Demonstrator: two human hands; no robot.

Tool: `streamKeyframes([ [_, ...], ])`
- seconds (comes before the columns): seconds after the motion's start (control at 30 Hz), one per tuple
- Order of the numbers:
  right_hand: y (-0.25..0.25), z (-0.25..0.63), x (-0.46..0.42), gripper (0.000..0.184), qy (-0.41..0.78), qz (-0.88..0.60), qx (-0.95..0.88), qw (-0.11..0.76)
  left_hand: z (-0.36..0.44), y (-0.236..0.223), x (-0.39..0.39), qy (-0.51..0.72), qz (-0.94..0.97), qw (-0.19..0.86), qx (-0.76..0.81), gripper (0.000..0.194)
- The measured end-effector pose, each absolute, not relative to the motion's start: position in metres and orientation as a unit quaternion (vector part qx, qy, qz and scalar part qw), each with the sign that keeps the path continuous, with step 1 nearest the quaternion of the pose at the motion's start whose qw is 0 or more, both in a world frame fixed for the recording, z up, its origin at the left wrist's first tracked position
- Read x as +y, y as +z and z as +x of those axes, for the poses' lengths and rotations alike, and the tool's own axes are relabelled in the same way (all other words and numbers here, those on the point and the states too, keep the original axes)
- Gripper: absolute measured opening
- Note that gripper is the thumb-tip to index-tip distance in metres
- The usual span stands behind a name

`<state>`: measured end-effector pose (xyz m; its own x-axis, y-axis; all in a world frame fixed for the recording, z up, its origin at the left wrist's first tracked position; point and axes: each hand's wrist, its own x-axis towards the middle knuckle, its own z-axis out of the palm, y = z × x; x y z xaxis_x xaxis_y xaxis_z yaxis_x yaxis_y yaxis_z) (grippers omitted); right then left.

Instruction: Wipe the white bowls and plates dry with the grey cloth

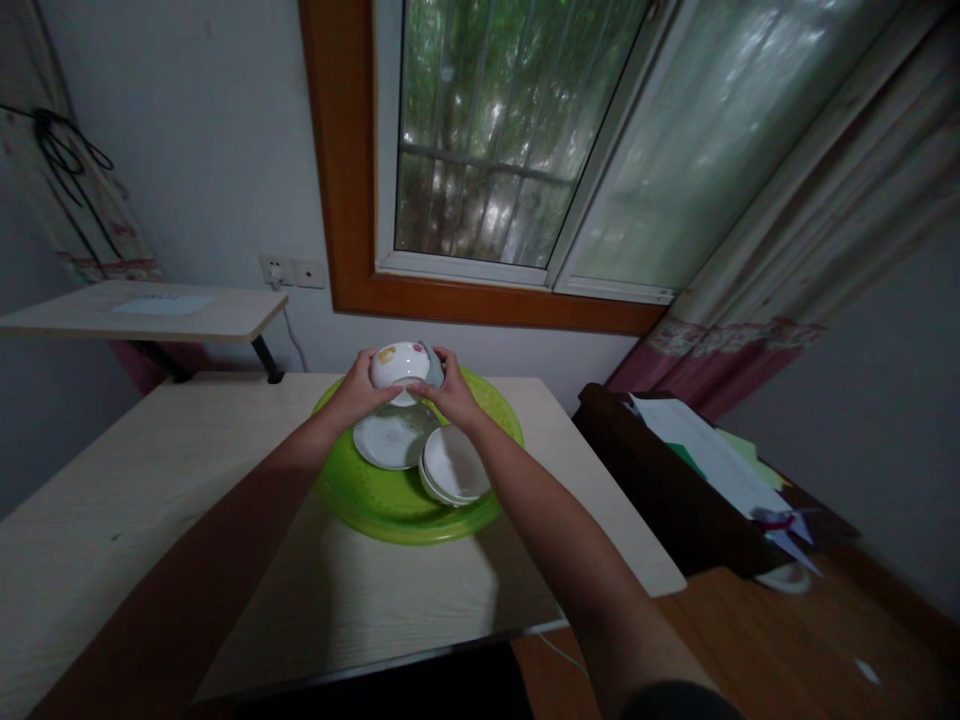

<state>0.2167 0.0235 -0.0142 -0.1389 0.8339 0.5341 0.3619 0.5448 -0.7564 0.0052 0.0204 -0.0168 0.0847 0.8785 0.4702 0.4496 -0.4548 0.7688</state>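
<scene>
A white bowl [397,368] with coloured patterns on its side is tilted above the back of a green basin [375,500]. My left hand [358,388] grips its left side, fingers behind and thumb near the base. My right hand [454,390] is closed on a grey cloth [433,366] pressed against the bowl's right side, its thumb reaching under the bowl. Below them, a white plate [391,440] rests in the basin. Beside it, to the right, lies a small stack of white bowls [456,465], tilted and partly behind my right forearm.
The basin stands on a pale wooden table [255,430]. A raised shelf [90,305] with a paper on it is at the left. Behind are wall sockets [291,272] and a window [487,150]. Papers lie on a dark piece of furniture [637,480] at the right.
</scene>
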Motion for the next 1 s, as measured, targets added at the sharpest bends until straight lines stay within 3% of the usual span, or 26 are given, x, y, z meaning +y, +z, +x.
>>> streamKeyframes([
  [0.17,-0.01,0.223,0.025,0.08,0.133,-0.371,-0.795,0.461,0.009,-0.007,0.011,0.433,0.765,0.112,0.464,0.065],
  [0.43,-0.004,0.223,0.019,0.072,0.095,-0.348,-0.821,0.444,0.008,0.0,0.008,0.425,0.771,0.075,0.469,0.061],
  [0.6,0.001,0.221,0.01,0.056,0.075,-0.338,-0.846,0.405,0.007,-0.004,0.013,0.431,0.762,0.064,0.48,0.06],
  [0.8,0.005,0.21,0.0,0.066,0.029,-0.294,-0.889,0.35,0.008,-0.008,0.017,0.446,0.745,0.059,0.493,0.058],
  [1.0,-0.001,0.213,0.011,0.06,0.071,-0.377,-0.825,0.414,0.007,-0.007,0.016,0.443,0.757,0.057,0.477,0.056],
])
